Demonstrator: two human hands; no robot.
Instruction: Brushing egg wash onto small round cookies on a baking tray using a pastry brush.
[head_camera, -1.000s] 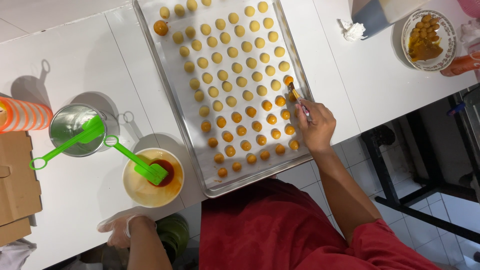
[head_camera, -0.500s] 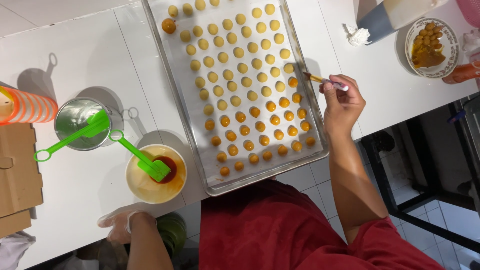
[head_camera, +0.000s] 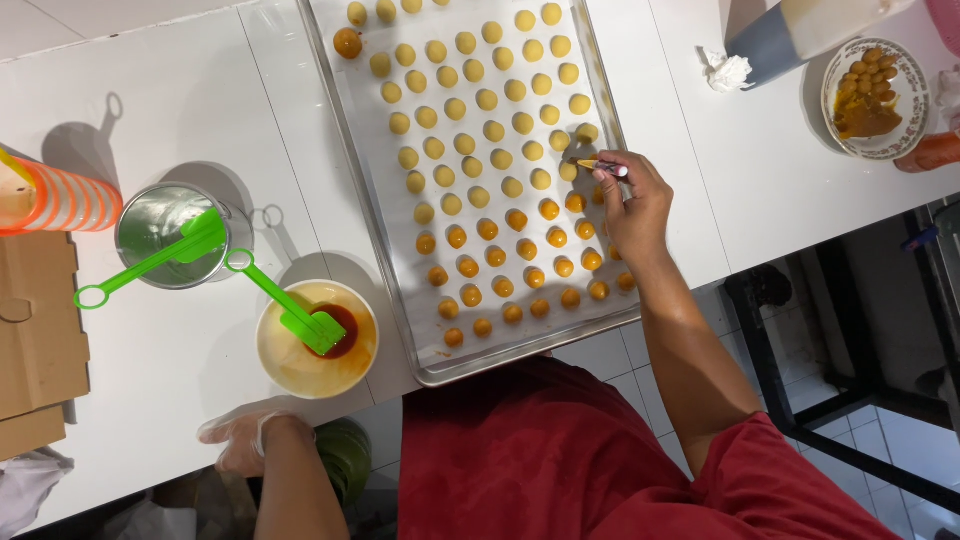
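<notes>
Right hand: over the right edge of the tray, fingers closed round a small brush, tip pointing left.
Brush: thin, held level, its tip touching or just above a pale dough ball near the tray's right edge, about midway along it.
Left hand: in a clear glove, at the near edge of the counter, just near of the bowl; it lies loosely curled and flat, holding nothing that shows.
Tray: long metal sheet, lined with paper, running from near to far in the middle of the white counter.
Dough balls: small rounds in neat rows across the tray; the far rows are pale yellow.
Glazed balls: the near rows are a darker, shiny orange; one more dark one sits alone at the far left corner.
Bowl: round, pale, just left of the tray's near corner, with dark reddish liquid in it.
Green brush: flat head resting in the bowl's liquid, handle angled far and left.
Tin: round metal cup left of the bowl, a second green tool lying across it.
Striped cup: orange and white, at the far left edge, lying on its side.
Cardboard: brown box at the left edge, near of the striped cup.
Plate: patterned, far right, holding brown filling and small balls.
Tissue: crumpled, white, left of the plate.
</notes>
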